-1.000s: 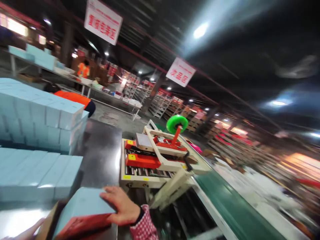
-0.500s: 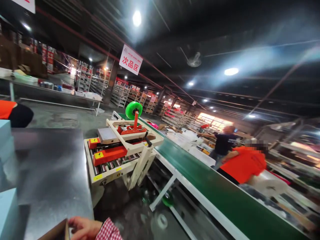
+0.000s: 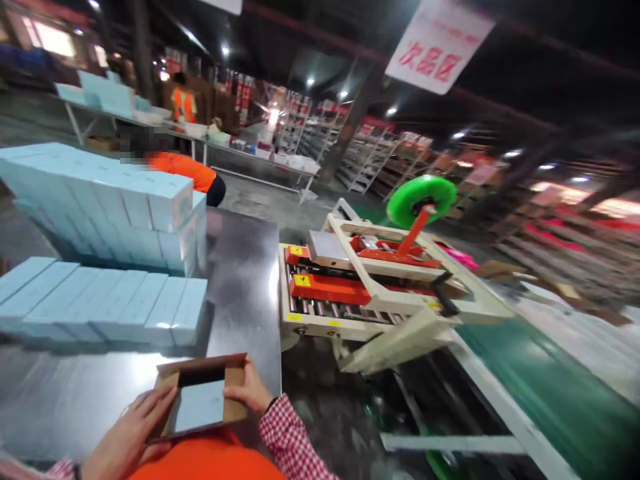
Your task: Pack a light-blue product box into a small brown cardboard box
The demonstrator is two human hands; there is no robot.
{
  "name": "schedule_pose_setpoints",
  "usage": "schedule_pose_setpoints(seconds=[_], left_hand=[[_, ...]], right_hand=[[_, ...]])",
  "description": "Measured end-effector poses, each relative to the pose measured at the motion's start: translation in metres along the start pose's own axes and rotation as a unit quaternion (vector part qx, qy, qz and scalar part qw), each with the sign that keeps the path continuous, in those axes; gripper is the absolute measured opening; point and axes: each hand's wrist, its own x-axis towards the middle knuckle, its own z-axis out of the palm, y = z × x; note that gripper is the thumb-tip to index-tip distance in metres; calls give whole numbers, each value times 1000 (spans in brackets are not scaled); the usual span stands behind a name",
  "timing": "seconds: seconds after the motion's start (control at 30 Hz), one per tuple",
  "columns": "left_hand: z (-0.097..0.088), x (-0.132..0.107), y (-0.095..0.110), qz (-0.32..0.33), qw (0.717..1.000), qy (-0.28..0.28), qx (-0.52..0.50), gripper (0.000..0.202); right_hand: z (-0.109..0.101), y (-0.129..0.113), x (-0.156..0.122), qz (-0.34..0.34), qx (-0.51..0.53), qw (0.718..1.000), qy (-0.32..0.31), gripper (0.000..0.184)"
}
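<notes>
holding an open brown cardboard carton (image 3: 200,400) at the lower centre of the frame, both hands on its rim: left hand (image 3: 127,437) lies along the left edge with fingers curled over it, right hand (image 3: 250,390) in a red-checked sleeve grips the right wall, thumb inside. a pale blue box face shows in the carton's mouth. carton sits on the shiny grey steel table (image 3: 240,267), near its right edge

left of frame: low row of flat pale blue boxes (image 3: 105,303) just beyond the carton; taller stack of the same blue boxes (image 3: 110,197) behind it. a person in an orange top (image 3: 183,170) bends behind that stack

centre right: cream-framed carton sealer with red guards and rollers (image 3: 370,287), green tape roll (image 3: 420,197) on top, green conveyor belt (image 3: 540,387) running off lower right

judgement: packing looks under way. keep both grips even so the walls stay square, keep the carton flat on the table and clear of the edge, and seat the blue box level before adding more
</notes>
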Motion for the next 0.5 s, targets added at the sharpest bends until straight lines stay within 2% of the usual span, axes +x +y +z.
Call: schedule_pose_setpoints(seconds=[0.03, 0.1, 0.17, 0.23, 0.27, 0.33, 0.4, 0.43, 0.5], left_hand=[[-10, 2, 14, -9, 999, -34, -7, 70], [-28, 11, 34, -9, 998, -60, -25, 63], [-35, 16, 40, -4, 997, -39, -64, 50], [-28, 17, 33, -8, 990, 22, -142, 49], [-22, 17, 26, -19, 981, 62, -180, 58], [-10, 21, 9, -47, 968, 114, -221, 90], [-3, 29, -4, -58, 968, 111, -220, 106], [-1, 33, -8, -62, 970, 98, -213, 106], [-2, 38, -11, -67, 972, 82, -208, 94]], right_hand=[[2, 4, -1, -1, 1, 1000, 0, 91], [3, 6, -2, -5, 2, 1000, -16, 85], [0, 4, -4, -16, 6, 999, -43, 81], [-4, 1, -3, -33, 10, 998, -61, 80], [-5, 0, -3, -41, 14, 997, -68, 79], [-4, 1, 0, -57, 19, 995, -75, 78], [-4, 4, 2, -74, 26, 994, -70, 79], [-6, 5, 2, -77, 23, 995, -65, 79], [-13, 6, 0, -75, 2, 995, -63, 76]])
